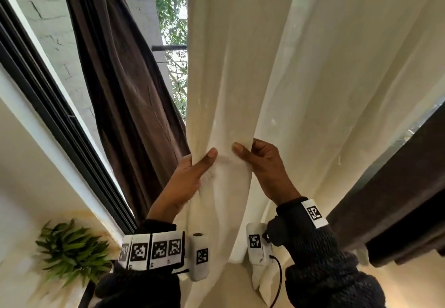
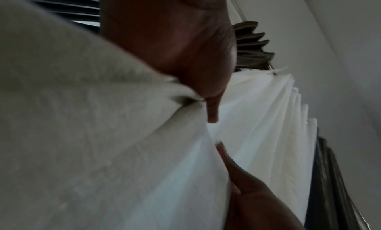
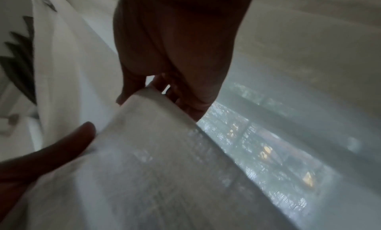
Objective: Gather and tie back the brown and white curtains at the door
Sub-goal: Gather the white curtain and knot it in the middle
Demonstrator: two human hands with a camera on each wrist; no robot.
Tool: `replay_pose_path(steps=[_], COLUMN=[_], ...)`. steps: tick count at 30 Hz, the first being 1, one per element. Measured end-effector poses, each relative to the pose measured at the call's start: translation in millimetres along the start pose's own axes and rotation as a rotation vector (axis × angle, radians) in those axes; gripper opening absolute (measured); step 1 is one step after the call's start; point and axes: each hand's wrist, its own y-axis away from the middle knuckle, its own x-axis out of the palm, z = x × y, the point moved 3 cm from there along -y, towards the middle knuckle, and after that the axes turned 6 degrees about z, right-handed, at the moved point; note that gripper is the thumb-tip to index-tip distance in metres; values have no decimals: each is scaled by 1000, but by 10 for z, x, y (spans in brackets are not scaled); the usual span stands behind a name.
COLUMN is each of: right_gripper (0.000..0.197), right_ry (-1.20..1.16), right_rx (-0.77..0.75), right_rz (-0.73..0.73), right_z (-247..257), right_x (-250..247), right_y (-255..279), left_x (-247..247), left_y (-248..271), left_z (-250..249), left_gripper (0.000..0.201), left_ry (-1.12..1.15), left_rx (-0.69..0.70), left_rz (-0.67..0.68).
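A cream-white sheer curtain [image 1: 277, 71] hangs in front of me, bunched into folds at its middle. My left hand [image 1: 192, 175] wraps the bunch from the left, thumb across the front. My right hand [image 1: 260, 165] grips it from the right, thumb pressed on the front and fingers behind the cloth. A brown curtain [image 1: 125, 86] hangs to the left of the white one, and another brown panel [image 1: 397, 199] hangs at the lower right. In the left wrist view my left hand [image 2: 206, 90] pinches the white curtain [image 2: 103, 135]. In the right wrist view my right hand [image 3: 164, 90] holds a fold of white curtain [image 3: 154, 152].
A dark door frame [image 1: 48, 105] slants along the left with a white brick wall [image 1: 48, 13] and trees outside. A green potted plant [image 1: 72, 252] stands at the lower left. The curtain tops hang pleated from a rail [image 2: 253, 46].
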Motion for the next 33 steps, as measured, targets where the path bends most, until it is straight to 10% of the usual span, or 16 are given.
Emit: replay_pose_path(steps=[4, 11, 20, 26, 28, 33], right_gripper=[19, 99, 62, 54, 89, 138], right_ry=[201, 671, 589, 256, 148, -49], right_rx=[-161, -343, -184, -248, -99, 155], right_rz=[-190, -139, 286, -173, -272, 135], right_z=[85, -226, -191, 1, -64, -310], right_x=[-16, 288, 245, -189, -390, -324], right_y=[83, 459, 408, 385, 278, 25], left_x=[72, 471, 453, 311, 183, 67], left_y=[-99, -114, -328, -314, -298, -233], left_z=[66, 144, 13, -10, -24, -9], left_gripper=[30, 24, 20, 36, 33, 30], left_ry=[-218, -193, -92, 91, 120, 125], left_rx=[86, 246, 154, 121, 64, -94], left_rz=[-149, -105, 12, 55, 57, 68])
